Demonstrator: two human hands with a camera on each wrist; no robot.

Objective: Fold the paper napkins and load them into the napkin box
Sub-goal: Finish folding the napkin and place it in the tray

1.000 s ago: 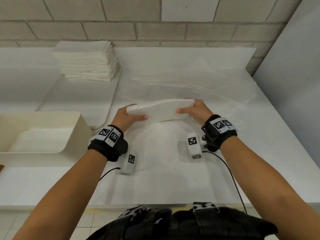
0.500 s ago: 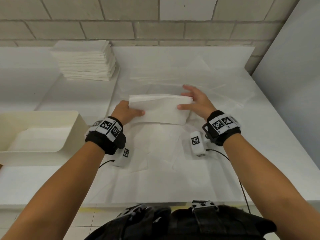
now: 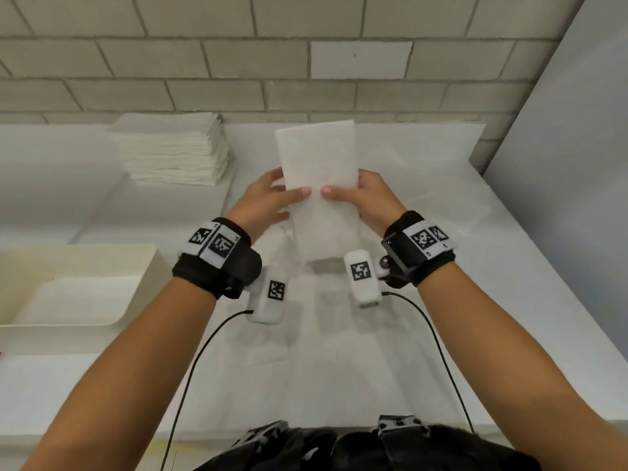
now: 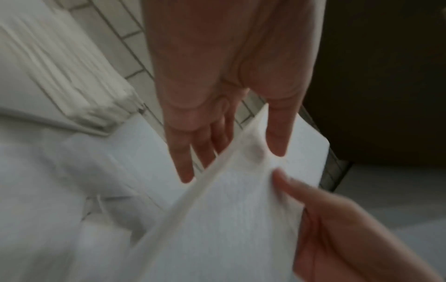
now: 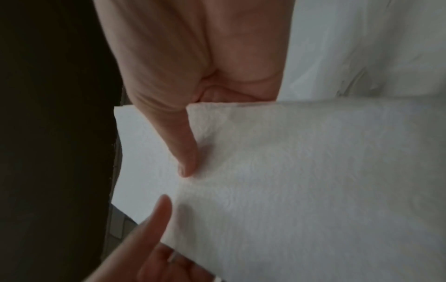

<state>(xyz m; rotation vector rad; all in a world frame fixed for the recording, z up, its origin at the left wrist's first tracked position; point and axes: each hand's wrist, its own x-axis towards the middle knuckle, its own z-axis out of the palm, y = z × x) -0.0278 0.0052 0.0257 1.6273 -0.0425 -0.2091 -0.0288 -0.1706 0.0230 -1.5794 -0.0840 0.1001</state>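
Observation:
A folded white paper napkin (image 3: 319, 171) is held upright above the table, long side vertical, between both hands. My left hand (image 3: 268, 198) pinches its left edge, thumb on the near face and fingers behind. My right hand (image 3: 365, 195) pinches the right edge the same way. The two thumb tips almost meet at the napkin's middle. The left wrist view shows the napkin (image 4: 231, 209) edge-on between thumb and fingers. The right wrist view shows the napkin (image 5: 301, 171) under my thumb. The cream napkin box (image 3: 146, 266) stands at the left with flat napkins inside.
A stack of unfolded napkins (image 3: 173, 151) sits at the back left on a white tray (image 3: 102, 215). Crinkled white paper covers the table (image 3: 339, 368). A brick wall runs behind and a grey panel (image 3: 577, 130) rises at the right.
The napkin lay crosswise low over the table; both hands have lifted it and turned it upright, and the hands have come closer together at its middle.

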